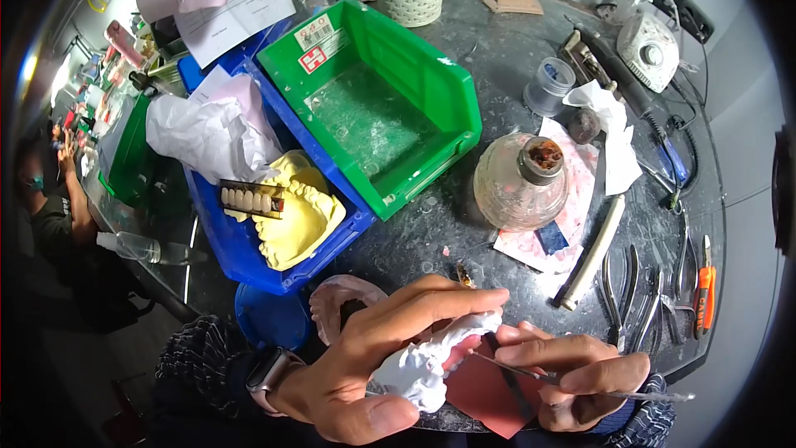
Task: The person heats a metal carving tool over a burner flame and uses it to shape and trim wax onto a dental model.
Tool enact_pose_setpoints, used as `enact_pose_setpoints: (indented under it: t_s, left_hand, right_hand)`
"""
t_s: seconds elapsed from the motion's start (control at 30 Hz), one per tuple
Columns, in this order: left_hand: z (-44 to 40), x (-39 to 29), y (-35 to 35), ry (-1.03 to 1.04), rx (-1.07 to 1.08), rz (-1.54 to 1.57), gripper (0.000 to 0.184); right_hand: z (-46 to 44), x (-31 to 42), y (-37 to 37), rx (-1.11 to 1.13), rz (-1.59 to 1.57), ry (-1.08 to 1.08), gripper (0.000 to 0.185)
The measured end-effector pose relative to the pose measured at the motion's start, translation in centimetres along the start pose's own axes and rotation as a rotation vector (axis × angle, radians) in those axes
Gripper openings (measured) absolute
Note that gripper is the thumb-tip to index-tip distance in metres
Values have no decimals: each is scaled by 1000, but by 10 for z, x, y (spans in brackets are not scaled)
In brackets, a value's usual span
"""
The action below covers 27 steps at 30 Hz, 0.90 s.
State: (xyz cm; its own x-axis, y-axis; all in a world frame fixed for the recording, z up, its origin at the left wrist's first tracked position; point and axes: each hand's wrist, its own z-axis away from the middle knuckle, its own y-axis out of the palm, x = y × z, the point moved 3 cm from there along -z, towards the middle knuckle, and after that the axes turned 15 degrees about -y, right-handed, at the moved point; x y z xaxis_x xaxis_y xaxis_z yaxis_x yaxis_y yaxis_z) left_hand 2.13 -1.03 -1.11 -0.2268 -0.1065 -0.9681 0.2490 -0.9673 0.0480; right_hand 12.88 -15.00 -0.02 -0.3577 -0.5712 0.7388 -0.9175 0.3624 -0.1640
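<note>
Scuffed and dark, the bench (pixel 398 261) stretches away. Over its near edge, the left hand (pixel 365 340) grasps a white model (pixel 414 375); the right hand (pixel 580 373) pinches a thin tool (pixel 651 396), its tip at the model's pink part (pixel 461 352). Below lies a red sheet (pixel 481 405). Farther out are a glass burner (pixel 516 191), pliers (pixel 705 294), and a blue bin (pixel 249 272) holding a yellow cast (pixel 290 241), beside a green bin (pixel 377 129).

Left hand (pixel 352 365) cups, right hand (pixel 584 369) pinches.
</note>
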Motion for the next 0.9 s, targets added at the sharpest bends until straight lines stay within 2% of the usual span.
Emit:
enact_pose_setpoints:
  t_s: [0.1,0.2,0.27,0.37,0.43,0.53,0.63,0.9]
  left_hand:
    - [2,3,6,-34,17,89,95]
    - [0,8,9,49,25,147,96]
    - [0,12,4,142,68,68,94]
    - [0,13,5,142,68,59,94]
    - [3,8,10,40,-2,81,96]
    - [2,8,9,47,-30,2,97]
    - [1,7,10,72,-53,-53,97]
    - [-1,12,11,131,-94,-55,95]
  right_hand:
    - [3,-3,5,-147,-98,-24,21]
    - [-6,1,-4,163,11,46,14]
    - [-6,-1,-6,173,-9,37,10]
    - [-8,1,-8,256,49,26,14]
    - [-8,0,-7,248,60,10,17]
    - [-5,-3,-7,321,92,12,22]
    - [-3,-7,-6,305,147,-61,23]
    - [-3,-4,-2,179,125,50,12]
